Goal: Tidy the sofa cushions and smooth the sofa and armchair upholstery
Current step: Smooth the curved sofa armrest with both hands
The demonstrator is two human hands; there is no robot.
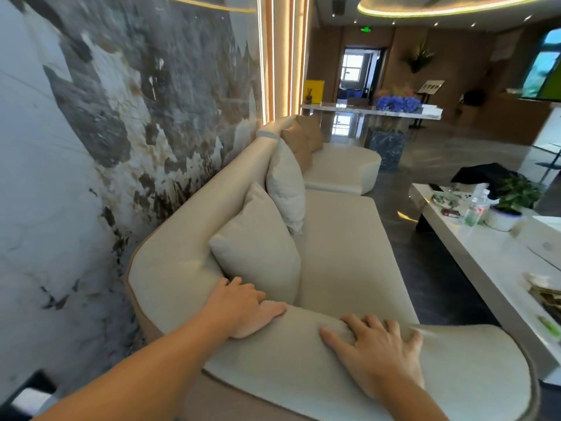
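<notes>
Now both flat, empty palms press the sofa (349, 262) arm, left hand (247, 311) nearest the cushion (258, 247), right hand (376, 354) farther out.

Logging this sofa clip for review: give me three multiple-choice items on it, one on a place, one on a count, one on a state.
1. Where does the left hand rest?
A. on the sofa arm beside the nearest cushion
B. on the coffee table
C. on the wall

2. How many cushions lean against the sofa back?
A. one
B. two
C. four

3. How are both hands placed?
A. clenched around a cushion
B. flat, palms down
C. raised in the air

Answers:
1 A: it lies on the near arm of the sofa, next to the nearest cushion.
2 C: two cream ones, with the second behind the first, and two tan cushions beyond.
3 B: the right hand too is spread open on the upholstery.
</notes>
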